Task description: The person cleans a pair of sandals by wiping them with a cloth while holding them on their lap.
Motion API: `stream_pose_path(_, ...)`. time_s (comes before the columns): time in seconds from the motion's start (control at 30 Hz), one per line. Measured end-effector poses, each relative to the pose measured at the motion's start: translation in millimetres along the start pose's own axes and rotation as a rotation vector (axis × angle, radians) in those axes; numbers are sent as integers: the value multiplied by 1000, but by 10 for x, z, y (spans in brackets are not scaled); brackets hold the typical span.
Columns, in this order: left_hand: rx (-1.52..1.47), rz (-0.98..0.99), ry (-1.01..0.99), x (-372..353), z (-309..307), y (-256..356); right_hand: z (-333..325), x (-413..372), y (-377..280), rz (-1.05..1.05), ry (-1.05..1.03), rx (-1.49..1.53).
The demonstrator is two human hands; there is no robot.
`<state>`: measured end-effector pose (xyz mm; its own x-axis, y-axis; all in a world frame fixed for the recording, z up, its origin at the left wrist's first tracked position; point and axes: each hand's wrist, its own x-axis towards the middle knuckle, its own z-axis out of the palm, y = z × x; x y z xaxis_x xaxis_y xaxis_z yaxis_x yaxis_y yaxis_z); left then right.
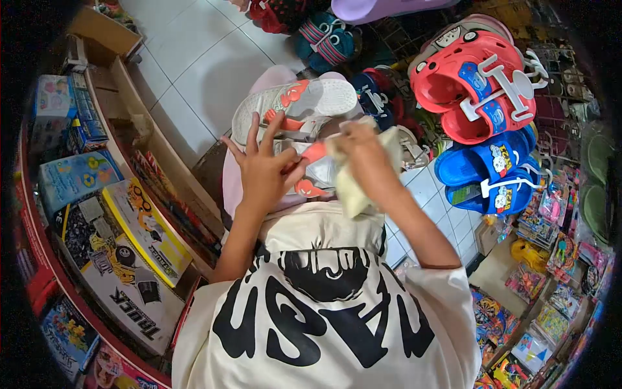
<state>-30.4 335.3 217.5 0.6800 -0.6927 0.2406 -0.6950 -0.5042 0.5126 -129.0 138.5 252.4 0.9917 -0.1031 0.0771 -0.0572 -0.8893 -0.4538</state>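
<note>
A pair of white sandals (334, 96) with coral-coloured decorations lies in front of my body, over something pale pink. My left hand (267, 165) has several fingers raised, while its thumb and a bent finger pinch a coral piece (313, 153) of the nearer sandal. A pale yellow cloth (353, 191) is bunched in my right hand (366, 155), close against that same sandal. The right hand is smeared by motion, and the cloth hides part of the sandal.
Shelves with boxed toys (123, 272) line the left side. On the right hang red clogs (453, 84), blue slides (489, 172) and small packaged goods (544, 305). More footwear (324, 42) is ahead, beside the white tiled floor (188, 58).
</note>
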Motion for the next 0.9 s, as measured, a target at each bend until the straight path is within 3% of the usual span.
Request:
stream_pose_path(0.07, -20, -20, -20, -9, -30, -11, -55, -124, 461, 110, -87, -128)
stream_pose_path(0.17, -42, -15, 27, 9, -8, 11, -364, -205, 389, 272, -25, 170)
stream_pose_path(0.27, -63, 1, 39, 54, -10, 32, -374, 16, -71, 142, 187, 254)
stream_pose_path(0.37, -25, 1, 31, 47, -11, 21, 85, 146, -183, 22, 60, 223)
stream_pose_path(0.5, 23, -24, 43, 32, 16, 27, 110, 167, -38, 6, -65, 195)
stream_pose_path(0.6, 17, -23, 36, 31, 27, 30, 28, 171, 68, 106, -141, 166)
stream_pose_path(0.77, -21, -19, 62, 26, 25, 12, -110, 242, 40, 91, -168, 165)
stream_pose_path(0.9, -45, -35, 36, 78, -22, -12, 27, 255, -146, -51, -77, 164)
